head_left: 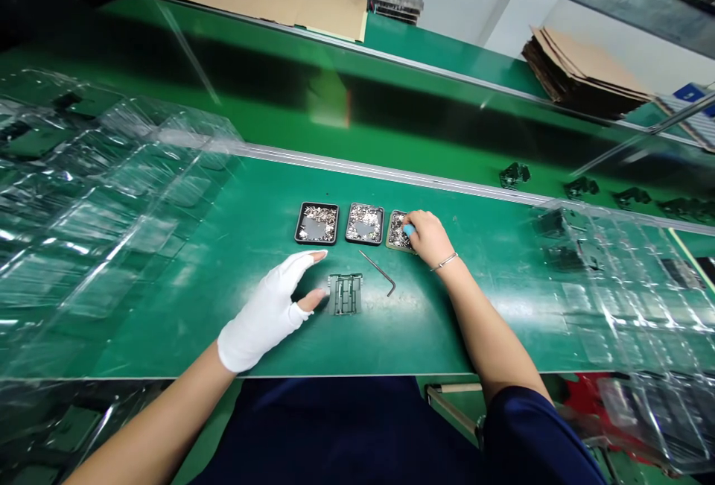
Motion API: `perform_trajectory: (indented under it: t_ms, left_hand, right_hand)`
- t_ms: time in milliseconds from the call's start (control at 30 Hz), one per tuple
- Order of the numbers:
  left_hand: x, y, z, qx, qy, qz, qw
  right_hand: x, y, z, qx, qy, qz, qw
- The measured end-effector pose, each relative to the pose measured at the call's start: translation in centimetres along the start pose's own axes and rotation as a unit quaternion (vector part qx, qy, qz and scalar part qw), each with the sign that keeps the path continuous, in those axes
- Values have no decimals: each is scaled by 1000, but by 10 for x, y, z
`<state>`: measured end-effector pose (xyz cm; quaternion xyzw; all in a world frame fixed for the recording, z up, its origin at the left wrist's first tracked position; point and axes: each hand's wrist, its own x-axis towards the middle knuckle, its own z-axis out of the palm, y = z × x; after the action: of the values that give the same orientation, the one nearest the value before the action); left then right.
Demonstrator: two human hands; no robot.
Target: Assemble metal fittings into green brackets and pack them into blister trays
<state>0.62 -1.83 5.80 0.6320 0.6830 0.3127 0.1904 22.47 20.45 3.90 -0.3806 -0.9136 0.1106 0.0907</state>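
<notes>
My left hand (271, 310), in a white glove with bare thumb and fingertip, has its fingers apart and holds nothing. Just right of it, a small dark plastic part (346, 295) with slots lies on the green table. My right hand (427, 238), with a blue cover on one fingertip, reaches into the right-hand tray (392, 246) of small shiny metal pieces. Its fingers are bent together, and their tips are partly hidden. Left of it are a middle tray (364, 241) and a left tray (316, 242), both with similar pieces. A hex key (380, 274) lies below the trays.
Clear plastic blister trays (112, 209) are stacked at the left, and more blister trays (603, 299) holding dark parts are at the right. Several dark parts (515, 175) stand behind the metal rail (391, 174). Cardboard sheets (586, 71) are piled on the upper shelf.
</notes>
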Motion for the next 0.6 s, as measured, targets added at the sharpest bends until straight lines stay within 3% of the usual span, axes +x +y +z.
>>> perform_trajectory:
  t_ms: [133,300,433,533,600]
  left_hand:
    - [2,3,-5,-24,48,-4,999]
    - [10,25,-2,-74,21,15,997]
    - [13,37,4,-181,-20,41,982]
    - [11,37,4,-265,-67,7,962]
    - [9,35,3,-302,-86,-25,949]
  right_hand:
    - [-11,-24,-11,107,52,-41,992]
    - [-39,-89,-16,242,83,-248,934]
    - [-52,-117,-13,419,59,-216,880]
    - [-53,-120,-10,520,-1,-191,833]
    - [-54,-120,-8,541,-36,-189,819]
